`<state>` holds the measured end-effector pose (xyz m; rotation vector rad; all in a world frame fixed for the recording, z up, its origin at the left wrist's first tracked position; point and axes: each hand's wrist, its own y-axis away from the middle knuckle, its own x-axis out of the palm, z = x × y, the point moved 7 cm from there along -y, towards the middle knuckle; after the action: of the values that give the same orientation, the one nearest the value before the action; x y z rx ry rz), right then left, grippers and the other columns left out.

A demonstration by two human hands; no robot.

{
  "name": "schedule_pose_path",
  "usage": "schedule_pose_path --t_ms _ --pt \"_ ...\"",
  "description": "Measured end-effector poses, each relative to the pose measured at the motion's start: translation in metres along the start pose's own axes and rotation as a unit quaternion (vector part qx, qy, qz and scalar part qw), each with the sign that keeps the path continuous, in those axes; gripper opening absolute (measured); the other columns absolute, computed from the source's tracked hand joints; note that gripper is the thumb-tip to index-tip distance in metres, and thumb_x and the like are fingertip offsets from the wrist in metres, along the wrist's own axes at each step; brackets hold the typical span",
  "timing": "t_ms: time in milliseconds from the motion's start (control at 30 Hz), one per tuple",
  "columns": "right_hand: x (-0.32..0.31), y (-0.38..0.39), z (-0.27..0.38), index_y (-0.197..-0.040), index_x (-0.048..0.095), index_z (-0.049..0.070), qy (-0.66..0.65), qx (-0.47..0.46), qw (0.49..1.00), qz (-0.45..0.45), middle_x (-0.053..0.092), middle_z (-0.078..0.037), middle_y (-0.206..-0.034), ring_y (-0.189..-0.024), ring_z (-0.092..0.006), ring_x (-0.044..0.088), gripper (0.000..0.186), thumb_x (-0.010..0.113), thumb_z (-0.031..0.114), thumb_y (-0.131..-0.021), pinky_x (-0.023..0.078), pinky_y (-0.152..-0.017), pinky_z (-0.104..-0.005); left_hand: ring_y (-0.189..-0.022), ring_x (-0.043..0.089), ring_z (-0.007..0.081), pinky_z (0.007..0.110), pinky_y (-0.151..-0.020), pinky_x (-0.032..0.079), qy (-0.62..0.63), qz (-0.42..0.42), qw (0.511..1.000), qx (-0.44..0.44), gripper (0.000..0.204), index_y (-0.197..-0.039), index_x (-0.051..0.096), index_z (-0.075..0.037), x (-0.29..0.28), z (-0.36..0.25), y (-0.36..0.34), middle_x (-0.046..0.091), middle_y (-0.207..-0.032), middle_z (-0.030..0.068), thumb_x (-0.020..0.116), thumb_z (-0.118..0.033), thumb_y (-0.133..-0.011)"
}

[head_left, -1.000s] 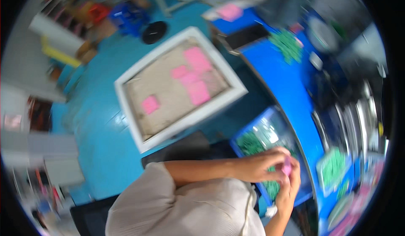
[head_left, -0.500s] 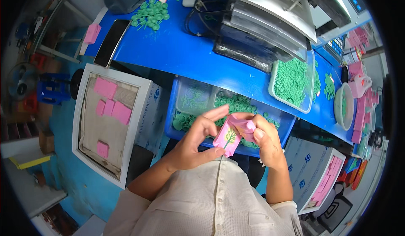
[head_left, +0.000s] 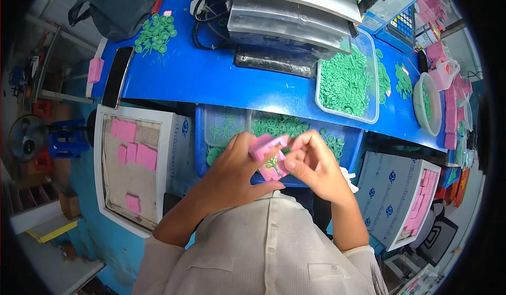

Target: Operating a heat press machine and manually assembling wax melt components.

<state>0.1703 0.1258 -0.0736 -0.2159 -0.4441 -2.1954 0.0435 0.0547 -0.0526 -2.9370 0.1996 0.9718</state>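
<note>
In front of my shirt, my left hand [head_left: 237, 163] is closed around a folded pink piece [head_left: 271, 171] that looks soft. A green and yellow tree shape [head_left: 272, 163] shows on its inner face. The far flap of the piece is bent up over my left fingers. My right hand [head_left: 319, 168] is at its right edge, thumb and fingers curled together; whether they pinch the edge or some small part is hidden. Just beyond both hands, a blue tray [head_left: 200, 155] holds many small green parts [head_left: 279, 125] and a clear box [head_left: 224, 126] with thin green pieces.
On the blue table [head_left: 211, 86] are a clear tub [head_left: 375, 102] of green parts, a green pile [head_left: 155, 34], a phone [head_left: 117, 77] and a metal machine [head_left: 290, 26]. A white-framed box [head_left: 100, 163] with pink blocks stands left, another box [head_left: 392, 200] right.
My left hand has gone from open beside the pink piece to wrapped around it. My right hand has loosened from its far flap to its right edge. The whole view has shifted.
</note>
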Motion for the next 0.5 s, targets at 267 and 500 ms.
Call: schedule_pose_path --t_ms 267,500 --pt "0.022 0.012 0.016 -0.099 0.053 0.0 0.307 -0.106 0.946 0.0 0.061 -0.014 -0.095 -0.078 -0.0259 0.063 0.021 0.064 -0.001 -0.081 0.051 -0.067 -0.0332 -0.098 0.053 0.0355 0.042 -0.082 0.045 -0.033 -0.096 0.995 -0.007 0.063 -0.124 0.054 -0.012 0.0 0.007 0.003 0.052 -0.11 0.0168 0.08 -0.032 -0.071" --pt "0.037 0.018 0.029 -0.098 0.054 0.0 0.525 -0.282 0.803 -0.02 0.062 -0.015 -0.099 -0.074 -0.0291 0.06 0.027 0.07 0.003 -0.076 0.052 -0.065 -0.0357 -0.099 0.056 0.0349 0.042 -0.083 0.046 -0.022 -0.12 0.991 -0.045 0.061 -0.124 0.055 -0.014 -0.004 0.008 0.007 0.056 -0.109 0.0159 0.079 -0.025 -0.068"
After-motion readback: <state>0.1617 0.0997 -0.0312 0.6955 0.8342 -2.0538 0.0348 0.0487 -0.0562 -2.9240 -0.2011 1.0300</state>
